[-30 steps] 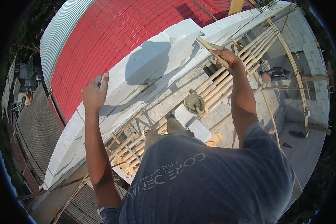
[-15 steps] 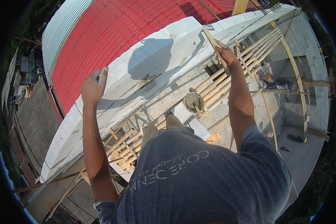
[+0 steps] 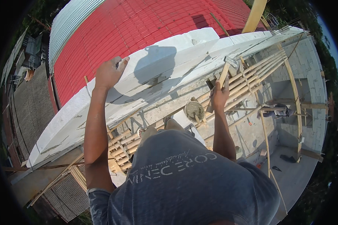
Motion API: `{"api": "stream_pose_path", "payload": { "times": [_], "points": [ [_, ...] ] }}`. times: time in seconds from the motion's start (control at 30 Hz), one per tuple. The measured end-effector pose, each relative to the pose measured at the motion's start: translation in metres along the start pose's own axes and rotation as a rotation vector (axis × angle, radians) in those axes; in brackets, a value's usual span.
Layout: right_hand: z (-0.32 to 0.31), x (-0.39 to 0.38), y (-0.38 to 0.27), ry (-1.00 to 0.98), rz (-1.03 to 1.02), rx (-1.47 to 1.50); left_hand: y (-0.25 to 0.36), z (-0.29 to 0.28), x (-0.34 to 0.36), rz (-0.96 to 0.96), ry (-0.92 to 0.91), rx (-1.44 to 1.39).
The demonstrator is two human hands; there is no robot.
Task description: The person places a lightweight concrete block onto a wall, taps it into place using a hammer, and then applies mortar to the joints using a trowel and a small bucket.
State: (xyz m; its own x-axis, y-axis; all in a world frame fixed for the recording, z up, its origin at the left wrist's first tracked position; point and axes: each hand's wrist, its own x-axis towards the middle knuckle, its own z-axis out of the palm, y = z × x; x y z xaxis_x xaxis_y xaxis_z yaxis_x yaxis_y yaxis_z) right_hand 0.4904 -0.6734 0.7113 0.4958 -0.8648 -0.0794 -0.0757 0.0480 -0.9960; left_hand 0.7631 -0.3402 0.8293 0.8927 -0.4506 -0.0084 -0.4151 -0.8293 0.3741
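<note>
While the fingers of the right hand [image 3: 218, 97] are wrapped closely round a wooden handle, the hammer [image 3: 232, 62] they hold points its metal head toward one o'clock from the fist. Between nine and ten o'clock from there, the left hand [image 3: 109, 73] is at the top edge of the pale block wall [image 3: 199, 39], its fingers bent and the thumb raised; I cannot tell how far it is closed or whether it grips the edge. From this left hand, the wall runs toward two o'clock one way and seven the other. A dark shadow [image 3: 156, 63] lies on the blocks at about three o'clock from it.

Just beside the right hand, at eight o'clock, stands a round bucket [image 3: 194, 109] of grey mix with a handle sticking out. Bamboo poles [image 3: 266, 67] stretch away from that hand toward two o'clock. Farther out, beyond the wall, a red tiled roof [image 3: 146, 26] spreads at one o'clock from the left hand, and a pale corrugated roof [image 3: 71, 26] at eleven.
</note>
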Motion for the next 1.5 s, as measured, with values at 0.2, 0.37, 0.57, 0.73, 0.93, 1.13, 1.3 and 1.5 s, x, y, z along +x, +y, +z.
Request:
{"api": "stream_pose_path", "payload": {
  "times": [0.2,0.37,0.57,0.73,0.93,1.13,1.3,1.5],
  "points": [
    [0.017,-0.079,-0.065,-0.213,-0.295,-0.254,-0.021,-0.013,-0.007,0.06,-0.071,0.052],
    [0.074,-0.073,-0.139,-0.302,-0.993,-0.631,-0.025,-0.003,-0.009,0.063,0.013,0.037],
    [0.118,-0.081,-0.143,-0.55,-0.711,-1.012,-0.019,-0.008,-0.007,0.059,-0.016,0.036],
    [0.113,-0.097,-0.139,-0.418,-0.744,-0.907,-0.011,-0.011,-0.007,0.039,-0.055,0.04],
    [0.106,-0.098,-0.111,-0.513,-0.664,-0.904,-0.018,-0.01,-0.001,0.077,-0.04,0.01],
    [0.052,-0.157,-0.065,-0.459,-0.176,-0.294,-0.078,-0.025,0.004,0.362,-0.145,-0.205],
    [0.023,-0.174,-0.029,-0.443,-0.13,-0.168,-0.112,-0.071,-0.009,0.23,-0.404,-0.15],
    [0.039,-0.171,-0.035,-0.466,-0.107,-0.186,-0.122,-0.062,-0.014,0.213,-0.267,-0.278]
  ]
}}
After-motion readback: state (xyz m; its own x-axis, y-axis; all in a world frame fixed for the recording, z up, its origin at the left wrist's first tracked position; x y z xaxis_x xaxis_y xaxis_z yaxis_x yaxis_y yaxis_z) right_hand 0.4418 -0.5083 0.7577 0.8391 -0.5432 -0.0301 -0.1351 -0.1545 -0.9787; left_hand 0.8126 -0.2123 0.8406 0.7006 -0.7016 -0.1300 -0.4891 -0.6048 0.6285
